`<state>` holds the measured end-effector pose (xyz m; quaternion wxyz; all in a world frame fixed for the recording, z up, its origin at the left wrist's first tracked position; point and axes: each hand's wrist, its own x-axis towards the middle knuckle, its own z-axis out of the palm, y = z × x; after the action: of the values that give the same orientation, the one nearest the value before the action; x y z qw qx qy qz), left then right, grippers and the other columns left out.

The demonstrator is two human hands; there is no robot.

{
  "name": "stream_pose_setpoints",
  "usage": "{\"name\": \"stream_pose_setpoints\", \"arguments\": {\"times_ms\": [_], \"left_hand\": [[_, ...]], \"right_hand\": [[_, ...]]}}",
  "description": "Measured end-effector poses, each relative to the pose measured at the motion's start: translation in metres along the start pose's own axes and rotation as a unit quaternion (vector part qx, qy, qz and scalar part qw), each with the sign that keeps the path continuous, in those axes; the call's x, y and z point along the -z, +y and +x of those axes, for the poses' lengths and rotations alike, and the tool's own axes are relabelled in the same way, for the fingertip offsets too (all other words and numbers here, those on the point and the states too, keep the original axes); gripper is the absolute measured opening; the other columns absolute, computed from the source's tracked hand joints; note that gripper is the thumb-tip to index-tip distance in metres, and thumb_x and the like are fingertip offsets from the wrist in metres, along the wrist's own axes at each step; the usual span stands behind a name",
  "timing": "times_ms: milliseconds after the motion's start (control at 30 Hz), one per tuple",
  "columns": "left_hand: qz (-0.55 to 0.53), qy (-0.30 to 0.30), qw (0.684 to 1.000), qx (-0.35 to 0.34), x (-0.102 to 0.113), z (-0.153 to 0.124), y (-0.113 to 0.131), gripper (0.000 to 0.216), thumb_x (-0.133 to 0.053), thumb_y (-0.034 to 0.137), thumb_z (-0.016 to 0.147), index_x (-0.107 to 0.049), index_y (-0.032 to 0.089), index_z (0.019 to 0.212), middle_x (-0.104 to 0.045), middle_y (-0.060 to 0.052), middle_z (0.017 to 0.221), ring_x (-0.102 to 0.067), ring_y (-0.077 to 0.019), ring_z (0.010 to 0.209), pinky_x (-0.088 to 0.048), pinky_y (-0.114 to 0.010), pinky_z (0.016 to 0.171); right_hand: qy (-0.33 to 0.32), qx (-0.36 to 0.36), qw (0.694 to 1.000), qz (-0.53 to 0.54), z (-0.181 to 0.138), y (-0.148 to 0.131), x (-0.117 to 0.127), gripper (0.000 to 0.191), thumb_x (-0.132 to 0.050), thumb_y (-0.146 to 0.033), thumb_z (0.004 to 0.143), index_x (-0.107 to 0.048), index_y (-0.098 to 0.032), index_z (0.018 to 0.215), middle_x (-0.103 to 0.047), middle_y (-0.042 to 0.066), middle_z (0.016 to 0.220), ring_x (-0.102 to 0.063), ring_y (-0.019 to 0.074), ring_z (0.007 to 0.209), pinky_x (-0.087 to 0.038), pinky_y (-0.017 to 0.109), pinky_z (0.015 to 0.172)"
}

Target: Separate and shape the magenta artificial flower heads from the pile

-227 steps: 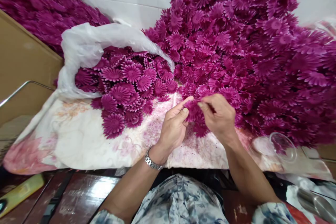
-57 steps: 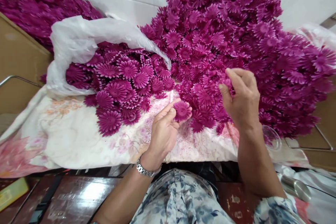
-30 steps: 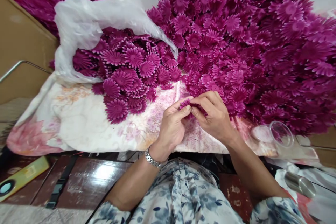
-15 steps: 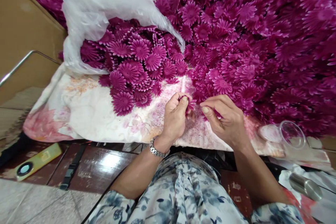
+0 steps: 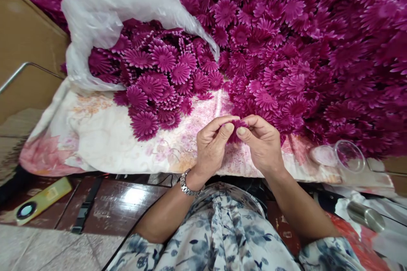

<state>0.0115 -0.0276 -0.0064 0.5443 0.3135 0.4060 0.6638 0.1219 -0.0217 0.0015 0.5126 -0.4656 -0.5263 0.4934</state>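
Note:
Between both hands, above the cloth, is a small magenta artificial flower point(image 5: 235, 130), partly hidden by the fingers. My left hand point(image 5: 213, 143), with a metal watch at the wrist, pinches its left side between thumb and forefinger. On the opposite side my right hand point(image 5: 264, 142) grips it the same way, fingers closed. Beyond the hands lies a large heap of magenta artificial flowers point(image 5: 270, 63). To the left, stacked flowers point(image 5: 163, 57) spill out of a white plastic bag point(image 5: 79, 17).
A floral cloth point(image 5: 104, 144) covers the work surface. At the right edge stands a clear plastic cup point(image 5: 349, 156), with a metal cylinder point(image 5: 365, 216) lower down. A yellow device point(image 5: 44, 201) and a black strap buckle point(image 5: 84, 211) lie at lower left.
My right hand has moved left and now pinches the flower, where before it was apart from it. My left hand keeps its hold. The whole view has shifted slightly.

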Motion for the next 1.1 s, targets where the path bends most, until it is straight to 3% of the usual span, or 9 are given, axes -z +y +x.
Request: {"name": "stream_pose_setpoints", "arguments": {"times_ms": [100,200,367,467,667,833,933,1000,1100], "left_hand": [[0.005,-0.006,1.0,-0.003,0.002,-0.003,-0.002,0.018,-0.072,0.036,0.072,-0.074,0.025,0.085,-0.072,-0.001,0.085,-0.062,-0.0122,0.076,-0.048,-0.023,0.073],[-0.007,-0.033,0.999,0.022,0.002,-0.005,-0.002,0.017,-0.069,0.036,0.075,-0.072,0.025,0.088,-0.07,0.0,0.083,-0.06,-0.0102,0.075,-0.047,-0.021,0.073],[-0.061,-0.031,0.99,0.124,-0.005,-0.002,0.007,0.017,-0.061,0.032,0.082,-0.07,0.021,0.092,-0.068,-0.003,0.094,-0.06,-0.0126,0.09,-0.045,-0.023,0.085],[-0.106,-0.01,0.98,0.167,-0.007,0.003,0.01,0.017,-0.06,0.026,0.082,-0.069,0.018,0.093,-0.069,-0.005,0.094,-0.063,-0.0143,0.091,-0.046,-0.026,0.087],[-0.112,0.034,0.988,0.098,-0.011,0.004,0.012,0.018,-0.063,0.023,0.076,-0.069,0.02,0.093,-0.07,-0.003,0.084,-0.065,-0.0156,0.09,-0.048,-0.029,0.087],[-0.164,-0.002,0.981,0.101,-0.025,0.005,0.026,0.035,-0.047,0.045,0.086,-0.067,0.018,0.095,-0.069,-0.007,0.105,-0.053,-0.0218,0.12,-0.042,-0.034,0.102],[-0.135,-0.013,0.99,0.047,-0.019,0.004,0.021,0.044,-0.048,0.052,0.083,-0.061,0.023,0.114,-0.058,-0.006,0.127,-0.033,-0.0222,0.137,-0.032,-0.035,0.111],[-0.116,0.018,0.992,-0.055,-0.013,0.0,0.011,0.054,-0.049,0.062,0.077,-0.057,0.032,0.12,-0.048,0.001,0.139,-0.021,-0.0203,0.142,-0.023,-0.03,0.114],[-0.134,0.014,0.988,-0.08,-0.009,-0.002,0.005,0.059,-0.041,0.068,0.076,-0.056,0.036,0.123,-0.037,0.007,0.148,-0.016,-0.0209,0.144,-0.02,-0.03,0.116]], "right_hand": [[0.024,0.056,0.993,-0.097,-0.001,-0.002,0.003,0.014,-0.063,-0.034,0.08,-0.059,-0.02,0.077,-0.056,-0.004,0.066,-0.051,0.008,0.056,-0.044,0.023,0.055],[0.032,0.128,0.969,-0.208,0.001,-0.005,0.006,0.013,-0.056,-0.03,0.085,-0.06,-0.019,0.078,-0.055,-0.003,0.067,-0.052,0.0091,0.058,-0.043,0.024,0.055],[0.033,0.276,0.885,-0.373,0.006,-0.004,0.002,0.013,-0.052,-0.024,0.087,-0.062,-0.021,0.08,-0.064,0.004,0.079,-0.057,0.0155,0.075,-0.045,0.033,0.07],[0.009,0.287,0.843,-0.455,0.005,-0.001,-0.003,0.014,-0.051,-0.027,0.088,-0.064,-0.023,0.085,-0.066,0.007,0.097,-0.056,0.0206,0.092,-0.042,0.041,0.084],[0.013,0.27,0.901,-0.338,0.019,-0.019,-0.014,0.037,-0.037,-0.041,0.094,-0.049,-0.022,0.123,-0.06,0.01,0.118,-0.054,0.0191,0.111,-0.045,0.039,0.095],[-0.039,0.211,0.914,-0.343,0.036,-0.02,-0.044,0.05,-0.021,-0.05,0.095,-0.026,-0.03,0.141,-0.038,0.002,0.146,-0.022,0.019,0.142,-0.023,0.046,0.116],[-0.076,0.206,0.92,-0.326,0.02,-0.013,-0.062,0.06,-0.024,-0.048,0.095,-0.003,-0.028,0.147,-0.022,0.005,0.154,-0.006,0.0208,0.146,-0.015,0.049,0.119],[-0.112,0.212,0.922,-0.304,0.004,-0.01,-0.07,0.066,-0.026,-0.047,0.095,0.012,-0.029,0.145,-0.01,0.005,0.157,-0.003,0.02,0.146,-0.015,0.049,0.119],[-0.123,0.207,0.925,-0.294,0.001,-0.01,-0.074,0.071,-0.031,-0.05,0.094,0.019,-0.036,0.142,-0.007,0.0,0.158,-0.002,0.0207,0.146,-0.014,0.053,0.119]]}}
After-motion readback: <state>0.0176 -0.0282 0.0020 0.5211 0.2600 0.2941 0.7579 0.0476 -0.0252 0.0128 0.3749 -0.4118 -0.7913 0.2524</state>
